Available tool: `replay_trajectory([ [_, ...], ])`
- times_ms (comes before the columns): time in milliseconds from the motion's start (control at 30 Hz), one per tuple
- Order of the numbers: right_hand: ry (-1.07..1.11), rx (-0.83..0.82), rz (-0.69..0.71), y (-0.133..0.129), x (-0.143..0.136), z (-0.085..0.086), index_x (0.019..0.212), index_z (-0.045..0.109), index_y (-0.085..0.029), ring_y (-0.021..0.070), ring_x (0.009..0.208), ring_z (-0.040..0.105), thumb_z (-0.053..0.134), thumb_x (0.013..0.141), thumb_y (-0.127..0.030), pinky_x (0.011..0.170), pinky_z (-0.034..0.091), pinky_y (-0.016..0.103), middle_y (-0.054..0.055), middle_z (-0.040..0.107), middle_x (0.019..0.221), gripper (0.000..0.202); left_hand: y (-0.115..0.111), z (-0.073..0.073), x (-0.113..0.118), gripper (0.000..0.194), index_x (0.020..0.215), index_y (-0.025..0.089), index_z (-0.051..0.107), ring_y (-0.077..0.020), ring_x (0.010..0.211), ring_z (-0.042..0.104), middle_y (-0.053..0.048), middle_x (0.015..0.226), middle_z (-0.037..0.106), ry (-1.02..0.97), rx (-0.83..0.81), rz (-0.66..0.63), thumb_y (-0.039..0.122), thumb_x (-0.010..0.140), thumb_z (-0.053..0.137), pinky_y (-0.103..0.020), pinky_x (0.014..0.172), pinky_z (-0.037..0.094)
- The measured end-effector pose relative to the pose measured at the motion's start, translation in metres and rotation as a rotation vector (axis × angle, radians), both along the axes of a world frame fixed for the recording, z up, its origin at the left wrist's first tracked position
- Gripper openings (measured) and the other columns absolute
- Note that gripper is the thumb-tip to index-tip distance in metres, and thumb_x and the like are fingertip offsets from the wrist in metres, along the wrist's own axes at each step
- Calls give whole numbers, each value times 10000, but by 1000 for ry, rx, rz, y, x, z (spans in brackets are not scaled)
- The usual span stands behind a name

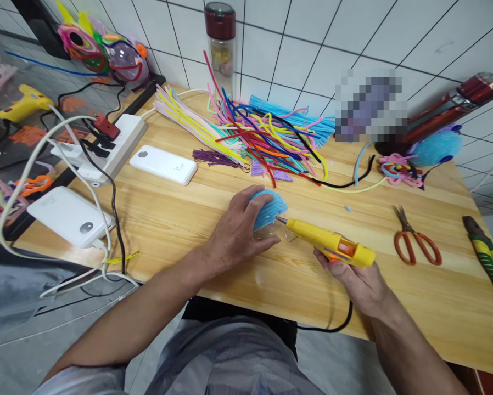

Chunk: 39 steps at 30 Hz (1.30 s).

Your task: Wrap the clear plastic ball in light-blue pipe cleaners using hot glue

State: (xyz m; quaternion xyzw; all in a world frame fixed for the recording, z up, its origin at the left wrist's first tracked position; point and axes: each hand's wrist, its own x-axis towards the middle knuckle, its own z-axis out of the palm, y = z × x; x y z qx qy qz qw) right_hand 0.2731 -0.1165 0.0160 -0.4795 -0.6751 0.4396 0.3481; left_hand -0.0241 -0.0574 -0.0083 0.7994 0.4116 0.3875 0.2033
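Observation:
My left hand (240,227) curls round a clear rounded piece partly covered with blue pipe cleaners (270,209), low over the wooden table. In my right hand (359,282) is a yellow hot glue gun (329,241), gripped by its handle. The gun's metal nozzle points left and ends at the edge of the blue covering; whether it touches cannot be made out. A black cord hangs from the handle. My left palm hides part of the clear piece.
Behind my hands lies a heap of coloured pipe cleaners (271,137). Orange-handled scissors (416,241) and green-yellow pliers (487,255) lie right. A white power bank (163,164), a power strip (118,145) and loose cables are left. A red flask (448,112) leans at back right.

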Motion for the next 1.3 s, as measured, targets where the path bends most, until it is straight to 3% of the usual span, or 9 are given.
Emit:
replay_trajectory([
  [533, -3, 7, -18, 0, 5, -4, 1144, 786, -259, 284, 927, 737, 677, 989, -651, 846, 661, 419, 85, 772, 1033, 435, 0, -1, 0, 855, 1520, 280, 445, -390, 1522, 501, -189, 1606, 494, 4, 4, -1, 456, 834, 924, -627, 1266, 470],
  [1300, 0, 18, -13, 0, 4, -3, 1110, 776, -254, 267, 872, 709, 681, 985, -658, 822, 648, 403, 76, 746, 961, 433, 0, 0, 0, 877, 1527, 286, 428, -392, 1501, 513, -186, 1586, 499, 0, 33, 1, 436, 827, 935, -614, 1253, 492],
])
